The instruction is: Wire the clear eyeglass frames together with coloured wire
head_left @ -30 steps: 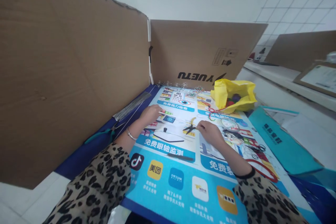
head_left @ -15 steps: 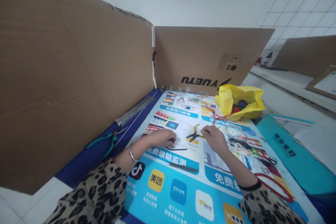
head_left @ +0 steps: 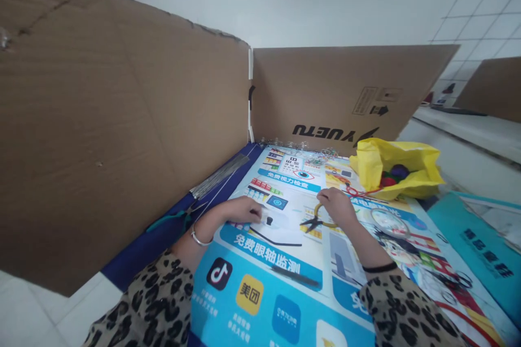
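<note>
Over the printed poster sheet point(head_left: 260, 252), my left hand point(head_left: 243, 210) is closed, fingers pressed together; whatever they hold is too small to make out. My right hand point(head_left: 337, 205) is also closed in a pinch, just above the yellow-handled pliers point(head_left: 314, 223). Those pliers lie on the poster with their dark jaws pointing left, and the right hand partly covers their handles. Anything thin between its fingertips cannot be made out. Left of my left hand, teal-handled pliers point(head_left: 173, 219) rest beside a bundle of thin silver wires point(head_left: 220, 176) on the blue surface.
Cardboard panels stand at the left point(head_left: 122, 119) and back point(head_left: 309, 92). A yellow bag point(head_left: 419, 173) holds dark and red balls. Also on the right are a magnifying glass point(head_left: 389, 223), black scissors point(head_left: 453, 280), red cord point(head_left: 468, 320) and a teal folder point(head_left: 480, 244). Tangled wire point(head_left: 325, 156) lies at the back.
The view has shifted, so most things appear farther right. My left hand has moved left relative to the poster, and the gap between my hands is wider. Both hands remain closed.
</note>
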Available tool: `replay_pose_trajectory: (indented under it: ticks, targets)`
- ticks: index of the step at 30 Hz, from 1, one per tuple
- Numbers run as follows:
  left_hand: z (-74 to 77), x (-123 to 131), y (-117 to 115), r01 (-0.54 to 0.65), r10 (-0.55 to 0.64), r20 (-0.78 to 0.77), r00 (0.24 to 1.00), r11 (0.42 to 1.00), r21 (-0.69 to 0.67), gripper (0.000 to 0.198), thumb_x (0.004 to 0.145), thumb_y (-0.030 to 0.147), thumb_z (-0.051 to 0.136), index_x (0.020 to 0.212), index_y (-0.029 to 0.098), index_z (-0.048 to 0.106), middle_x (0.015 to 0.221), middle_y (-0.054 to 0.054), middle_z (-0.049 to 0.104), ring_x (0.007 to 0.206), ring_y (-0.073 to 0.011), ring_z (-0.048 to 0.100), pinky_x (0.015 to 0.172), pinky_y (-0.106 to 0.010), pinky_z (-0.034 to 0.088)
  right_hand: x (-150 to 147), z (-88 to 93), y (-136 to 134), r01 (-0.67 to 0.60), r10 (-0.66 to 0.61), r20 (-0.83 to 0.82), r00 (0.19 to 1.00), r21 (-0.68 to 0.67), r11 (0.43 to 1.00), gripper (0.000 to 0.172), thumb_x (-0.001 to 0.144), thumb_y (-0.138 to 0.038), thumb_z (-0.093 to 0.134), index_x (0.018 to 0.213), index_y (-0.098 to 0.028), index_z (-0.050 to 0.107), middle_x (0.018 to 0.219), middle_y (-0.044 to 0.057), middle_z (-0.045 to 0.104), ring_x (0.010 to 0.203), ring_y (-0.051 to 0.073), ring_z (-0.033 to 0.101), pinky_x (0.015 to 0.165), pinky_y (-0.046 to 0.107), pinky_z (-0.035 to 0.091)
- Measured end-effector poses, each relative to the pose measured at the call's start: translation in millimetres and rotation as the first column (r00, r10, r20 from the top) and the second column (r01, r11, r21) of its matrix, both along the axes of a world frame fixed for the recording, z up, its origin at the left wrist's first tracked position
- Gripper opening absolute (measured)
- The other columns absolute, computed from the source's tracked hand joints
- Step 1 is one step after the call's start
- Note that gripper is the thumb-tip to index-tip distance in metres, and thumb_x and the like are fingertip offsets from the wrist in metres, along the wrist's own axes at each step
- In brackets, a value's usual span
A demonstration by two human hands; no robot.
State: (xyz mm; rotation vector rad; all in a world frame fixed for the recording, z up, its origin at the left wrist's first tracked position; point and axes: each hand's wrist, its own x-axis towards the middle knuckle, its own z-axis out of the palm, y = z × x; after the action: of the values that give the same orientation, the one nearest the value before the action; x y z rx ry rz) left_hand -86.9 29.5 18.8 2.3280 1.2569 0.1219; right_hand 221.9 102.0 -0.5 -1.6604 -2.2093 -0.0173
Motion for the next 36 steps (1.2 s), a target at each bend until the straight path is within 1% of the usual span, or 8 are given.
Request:
replay_pose_trajectory:
  ticks: [1, 4, 6, 8, 13, 19, 26, 36]
  targets:
    - [-5.4, -1.5, 5.6, -0.095, 0.091, 0.037, 0.995, 0.986, 0.134, 0.020, 0.079, 0.025, 0.049, 0.087, 0.019, 0.066, 0.087, -0.002, 0.065, 0.082, -0.0147, 0.058, 0.074, -0.024, 0.044, 1.7, -0.7, 1.4, -0.001, 0.001, 0.006, 1.000, 0.004, 1.000, 0.022, 0.081, -0.021, 0.046, 0.076, -0.019, 0.067, 0.077, 0.006, 0.061, 0.078, 0.018, 0.054, 0.067, 0.025, 0.033]
    - [-21.3, -4.0, 22.4, -0.360, 0.373, 0.060, 0.926, 0.823, 0.438, 0.028, 0.084, 0.025, 0.045, 0.105, 0.022, 0.062, 0.121, -0.006, 0.053, 0.109, -0.0204, 0.047, 0.092, -0.032, 0.038, 5.6, -3.8, 4.1, 0.003, -0.003, 0.024, 1.000, 0.014, 1.000, 0.023, 0.082, -0.020, 0.045, 0.076, -0.019, 0.067, 0.078, 0.006, 0.061, 0.078, 0.018, 0.054, 0.066, 0.025, 0.033]
    - [-28.9, -5.8, 31.6, -0.441, 0.501, 0.003, 0.866, 0.760, 0.477, 0.032, 0.085, 0.029, 0.043, 0.114, 0.024, 0.057, 0.129, -0.006, 0.047, 0.113, -0.0222, 0.043, 0.093, -0.034, 0.036, 7.1, -6.2, 5.5, 0.002, -0.003, 0.039, 0.999, 0.018, 1.000, 0.024, 0.082, -0.019, 0.044, 0.075, -0.019, 0.067, 0.078, 0.006, 0.061, 0.078, 0.018, 0.054, 0.065, 0.025, 0.033]
    - [-33.3, -8.2, 38.3, -0.473, 0.556, -0.040, 0.831, 0.741, 0.476, 0.033, 0.087, 0.032, 0.041, 0.115, 0.022, 0.056, 0.123, -0.008, 0.051, 0.110, -0.0221, 0.045, 0.091, -0.035, 0.037, 8.1, -8.0, 6.9, 0.000, -0.001, 0.055, 0.998, 0.023, 1.000, 0.025, 0.083, -0.017, 0.043, 0.075, -0.019, 0.067, 0.077, 0.006, 0.060, 0.078, 0.018, 0.054, 0.066, 0.025, 0.033]
    - [-35.6, -15.5, 44.7, -0.525, 0.635, -0.071, 0.770, 0.692, 0.496, 0.034, 0.088, 0.035, 0.037, 0.100, 0.013, 0.060, 0.107, -0.012, 0.057, 0.104, -0.0237, 0.048, 0.087, -0.036, 0.038, 8.3, -10.0, 9.1, -0.018, 0.015, 0.067, 0.998, 0.038, 0.999, 0.025, 0.083, -0.016, 0.043, 0.079, -0.019, 0.068, 0.080, 0.007, 0.062, 0.082, 0.019, 0.054, 0.068, 0.025, 0.033]
    - [-34.2, -20.7, 41.0, -0.569, 0.708, -0.103, 0.699, 0.637, 0.520, 0.039, 0.087, 0.042, 0.037, 0.099, 0.015, 0.061, 0.112, -0.014, 0.055, 0.109, -0.0290, 0.044, 0.087, -0.042, 0.038, 6.6, -11.9, 10.2, -0.008, 0.006, 0.056, 0.998, 0.044, 0.999, 0.025, 0.085, -0.018, 0.045, 0.080, -0.019, 0.069, 0.083, 0.007, 0.063, 0.085, 0.019, 0.055, 0.070, 0.026, 0.035]
    - [-31.0, -20.5, 35.8, -0.513, 0.680, -0.085, 0.729, 0.624, 0.589, 0.036, 0.086, 0.041, 0.037, 0.103, 0.019, 0.061, 0.126, -0.011, 0.049, 0.115, -0.0301, 0.040, 0.090, -0.045, 0.037, 7.6, -11.4, 11.3, 0.017, -0.019, 0.048, 0.999, 0.052, 0.999, 0.024, 0.086, -0.020, 0.046, 0.079, -0.019, 0.069, 0.085, 0.007, 0.065, 0.088, 0.019, 0.054, 0.072, 0.026, 0.036]
    - [-27.5, -18.1, 32.6, -0.478, 0.628, -0.024, 0.778, 0.616, 0.626, 0.030, 0.086, 0.035, 0.040, 0.099, 0.022, 0.064, 0.121, -0.008, 0.053, 0.111, -0.0270, 0.043, 0.088, -0.042, 0.038, 5.6, -12.0, 8.1, 0.001, -0.008, 0.068, 0.998, 0.096, 0.995, 0.023, 0.085, -0.016, 0.046, 0.077, -0.017, 0.067, 0.083, 0.009, 0.064, 0.084, 0.020, 0.053, 0.072, 0.027, 0.035]
